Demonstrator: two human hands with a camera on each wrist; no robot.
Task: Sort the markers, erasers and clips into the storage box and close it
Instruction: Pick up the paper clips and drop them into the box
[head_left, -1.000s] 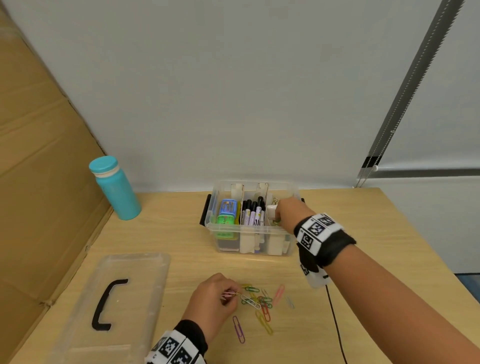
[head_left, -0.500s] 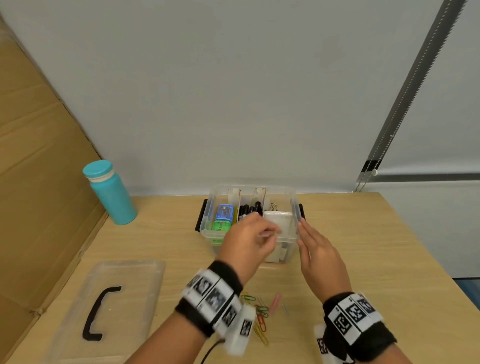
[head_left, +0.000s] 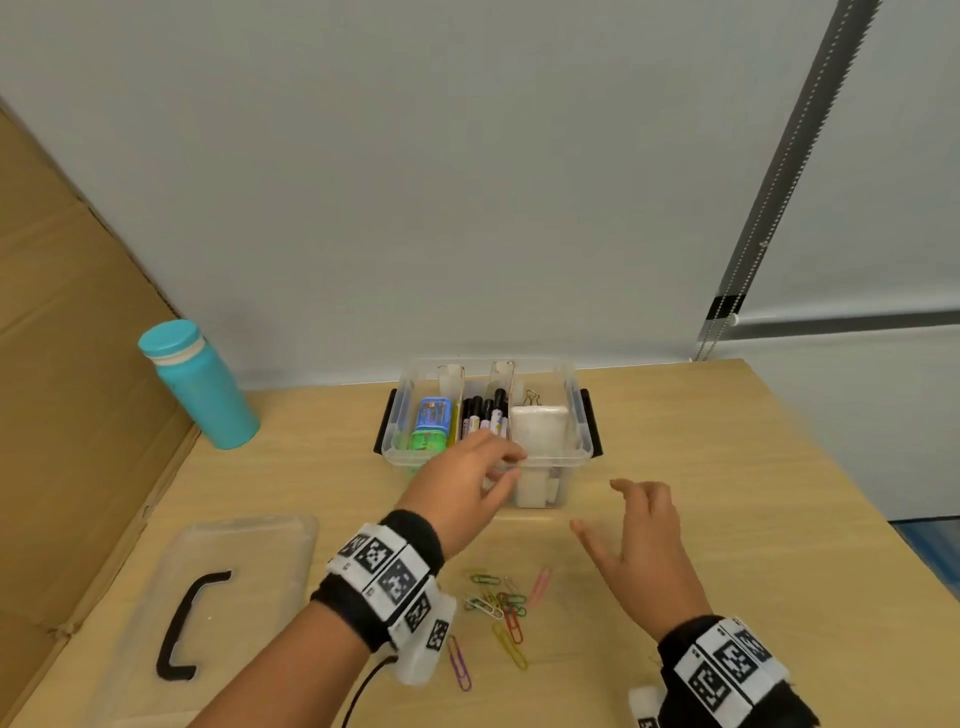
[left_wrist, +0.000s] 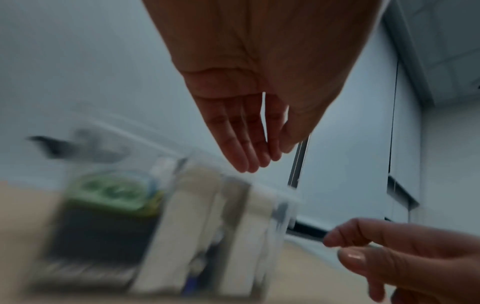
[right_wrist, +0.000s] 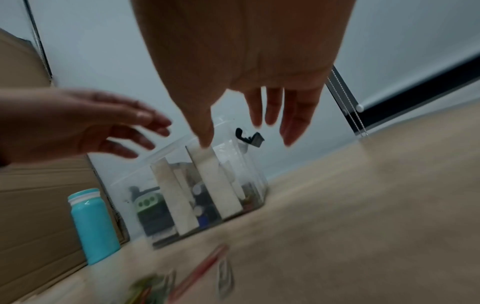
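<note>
The clear storage box (head_left: 583, 448) stands open at the table's back, blurred in the wrist views (left_wrist: 182, 226) (right_wrist: 207, 185). It holds blue and green erasers (head_left: 431, 426) on the left, black-capped markers (head_left: 484, 415) in the middle, and a white block (head_left: 537, 431) with a binder clip (head_left: 531, 399) on the right. My left hand (head_left: 511, 465) (left_wrist: 259, 158) hovers at the box's front rim, fingers straight, nothing seen in it. My right hand (head_left: 613, 506) (right_wrist: 246, 131) floats over the table right of the box, fingers spread. Several coloured paper clips (head_left: 498, 605) (right_wrist: 202, 267) lie loose near me.
The clear lid (head_left: 249, 551) with a black handle (head_left: 182, 623) lies at the front left. A teal bottle (head_left: 200, 387) (right_wrist: 93, 224) stands at the back left beside a cardboard panel (head_left: 62, 364). A wall runs behind the box.
My left hand rose from the loose clips to the box's front rim and its fingers straightened. My right hand left the box's right compartment and drew back toward me, fingers spreading.
</note>
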